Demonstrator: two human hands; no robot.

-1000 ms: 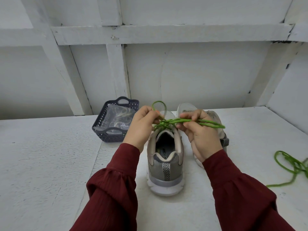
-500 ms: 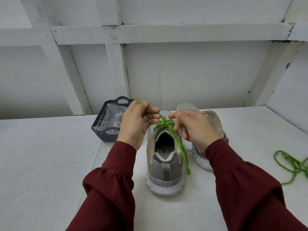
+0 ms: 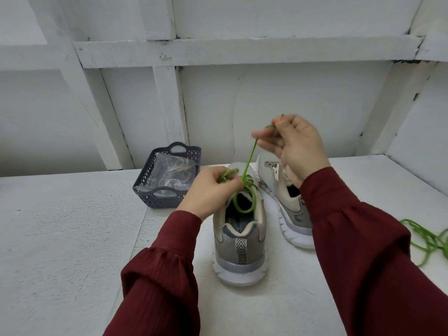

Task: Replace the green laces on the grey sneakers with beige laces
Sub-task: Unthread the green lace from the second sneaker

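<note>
A grey sneaker (image 3: 240, 241) stands heel toward me in the middle of the white table. Its green lace (image 3: 249, 156) runs taut from the eyelets up to my right hand (image 3: 294, 144), which pinches its end high above the shoe. My left hand (image 3: 208, 190) grips the other part of that lace at the shoe's tongue, and a green loop hangs over the opening. The second grey sneaker (image 3: 288, 202) stands to the right with no lace, partly hidden by my right arm. A loose green lace (image 3: 429, 236) lies at the right edge.
A dark blue plastic basket (image 3: 167, 178) behind my left hand holds clear bags with pale laces inside. The white table (image 3: 63, 238) ends at a white framed wall, and a side wall rises at the far right.
My right hand has risen up and to the right, drawing one end of the green lace taut. My left hand has dropped lower, to the shoe's tongue.
</note>
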